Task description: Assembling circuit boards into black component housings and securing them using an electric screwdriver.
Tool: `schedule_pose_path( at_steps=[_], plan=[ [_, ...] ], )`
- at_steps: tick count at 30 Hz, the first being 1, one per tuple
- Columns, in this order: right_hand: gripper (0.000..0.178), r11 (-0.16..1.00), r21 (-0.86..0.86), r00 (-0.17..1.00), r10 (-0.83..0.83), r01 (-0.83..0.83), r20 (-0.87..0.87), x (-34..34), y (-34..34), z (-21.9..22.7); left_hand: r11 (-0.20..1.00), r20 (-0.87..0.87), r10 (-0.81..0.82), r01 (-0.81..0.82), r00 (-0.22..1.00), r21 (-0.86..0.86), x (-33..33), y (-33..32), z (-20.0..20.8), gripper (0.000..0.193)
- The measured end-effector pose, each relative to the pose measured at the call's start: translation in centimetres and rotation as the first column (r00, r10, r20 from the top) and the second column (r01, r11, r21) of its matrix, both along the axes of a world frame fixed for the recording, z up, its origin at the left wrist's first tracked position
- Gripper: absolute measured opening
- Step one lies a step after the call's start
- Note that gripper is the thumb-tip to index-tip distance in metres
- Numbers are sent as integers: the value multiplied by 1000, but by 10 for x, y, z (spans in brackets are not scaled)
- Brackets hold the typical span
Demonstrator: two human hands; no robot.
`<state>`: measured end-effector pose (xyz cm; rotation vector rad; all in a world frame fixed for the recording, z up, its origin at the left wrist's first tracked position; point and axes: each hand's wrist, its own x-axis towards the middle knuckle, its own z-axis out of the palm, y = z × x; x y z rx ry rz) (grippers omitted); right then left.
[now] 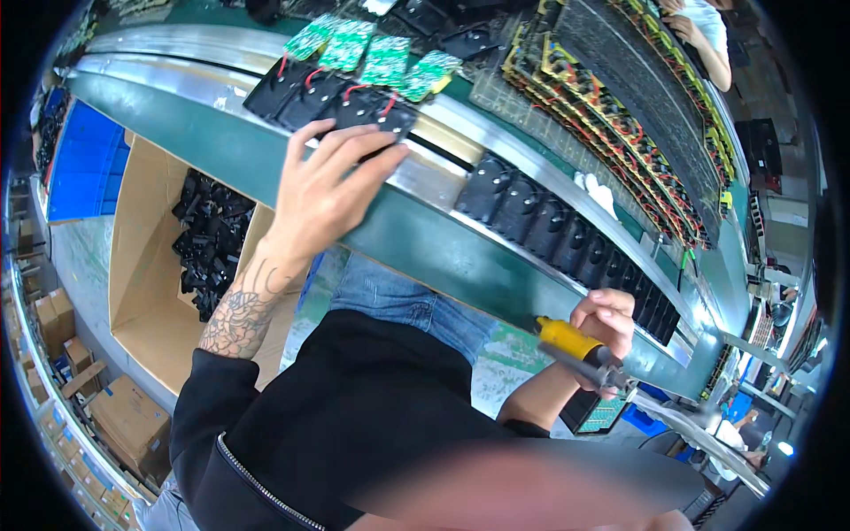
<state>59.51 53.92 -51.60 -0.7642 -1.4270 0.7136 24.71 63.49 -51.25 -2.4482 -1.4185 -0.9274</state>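
Note:
My left hand (pixel 332 181) lies with its fingers spread over the near edge of several black plastic housings (pixel 305 104) in a row on the metal rail. Red wires join these housings to green circuit boards (pixel 350 46) just beyond them. At the right, my right hand (pixel 606 323) is closed around a yellow and black air tool (pixel 571 339) with a metal lever and a hose. The tool is held near the bench's front edge, its narrow end toward the left. Part of the grip is hidden behind the tool.
More black housings (pixel 540 221) line the rail to the right. Stacked racks of wired boards (pixel 611 133) stand at the back. An open cardboard box (pixel 142 257) of black parts and a blue bin (pixel 84 168) are at the left. Another person's arm (pixel 708 53) shows far right.

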Motion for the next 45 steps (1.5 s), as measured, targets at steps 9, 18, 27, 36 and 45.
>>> schedule_pose_path(
  at_steps=[9, 18, 27, 36, 45],
  plan=[
    [63, 995, -74, 956, -87, 69, -281, 48, -50, -64, 972, -30, 235, -235, 972, -3, 4, -13, 11, 35],
    [61, 998, -19, 952, -55, 52, -302, 143, -59, -16, 983, 277, 170, -183, 946, 19, 66, -36, -44, 35],
    [45, 650, 209, 253, -542, 731, 801, 214, 149, 103, 989, 300, 147, -134, 943, -66, 61, -39, -42, 36],
    [73, 526, -11, 171, -256, 850, 951, 251, 218, 92, 994, 332, 103, -82, 938, -77, 58, -36, -48, 36],
    [54, 737, -70, 523, -407, 672, 749, 194, 233, 91, 992, 330, 120, -97, 936, -84, 58, -41, -43, 36]
  ],
)
